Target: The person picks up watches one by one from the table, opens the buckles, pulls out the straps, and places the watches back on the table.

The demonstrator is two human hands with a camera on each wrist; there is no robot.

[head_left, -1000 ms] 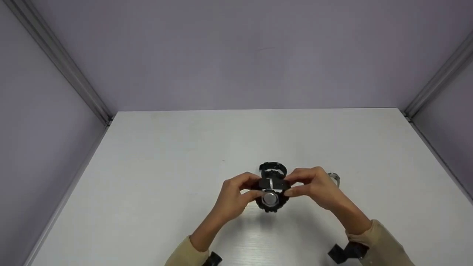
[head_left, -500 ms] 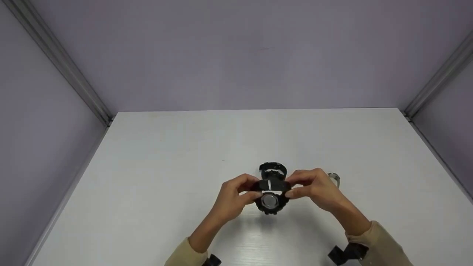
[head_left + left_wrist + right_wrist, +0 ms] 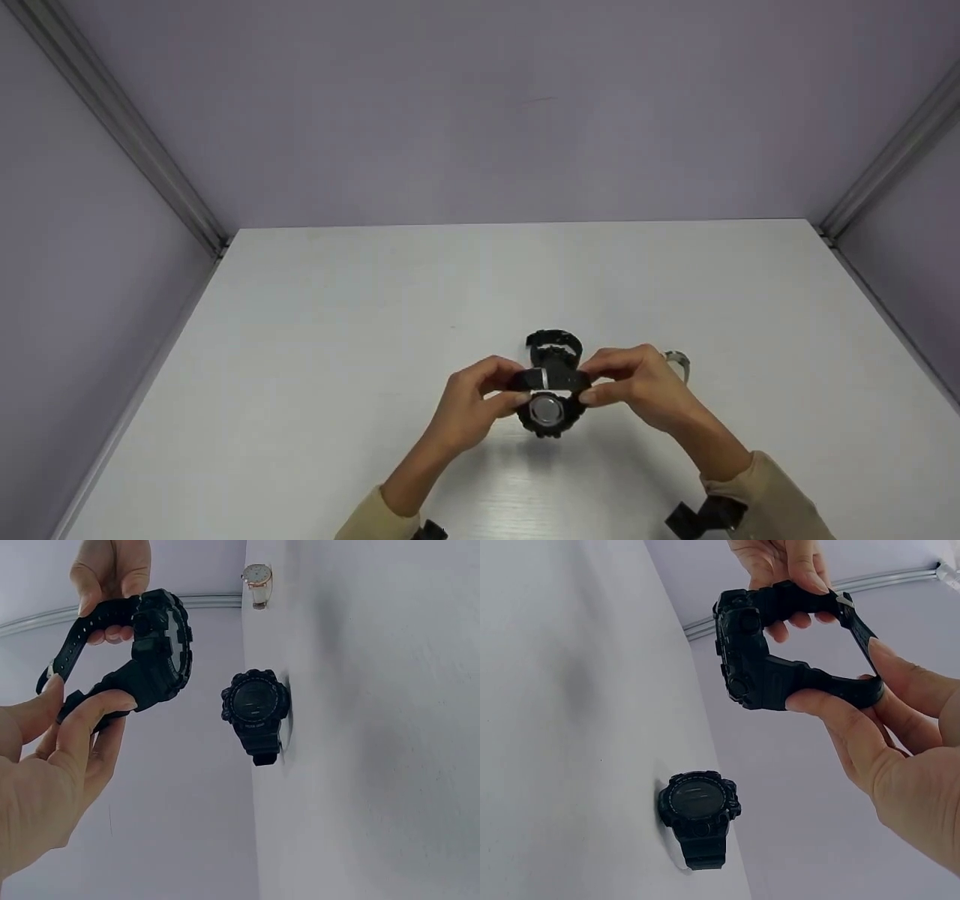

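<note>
Both hands hold a chunky black digital watch [image 3: 547,412] above the white table [image 3: 337,315], its silver case back facing up. My left hand [image 3: 514,385] pinches one strap end and my right hand [image 3: 589,382] pinches the other, with the two ends meeting over the case. In the left wrist view my thumb and forefinger grip the strap beside the watch case [image 3: 161,645]. The right wrist view shows my right thumb and fingers around the lower strap [image 3: 832,690]. A second black watch [image 3: 554,346] lies on the table just behind the held one.
A small light-strapped watch [image 3: 677,363] with a round pale dial [image 3: 257,576] lies on the table behind my right hand. Grey walls with metal corner rails [image 3: 120,127] enclose the table on three sides.
The held watch and both hands have dipped very slightly toward me. The strap ends sit a little closer over the case. Both grips are unchanged.
</note>
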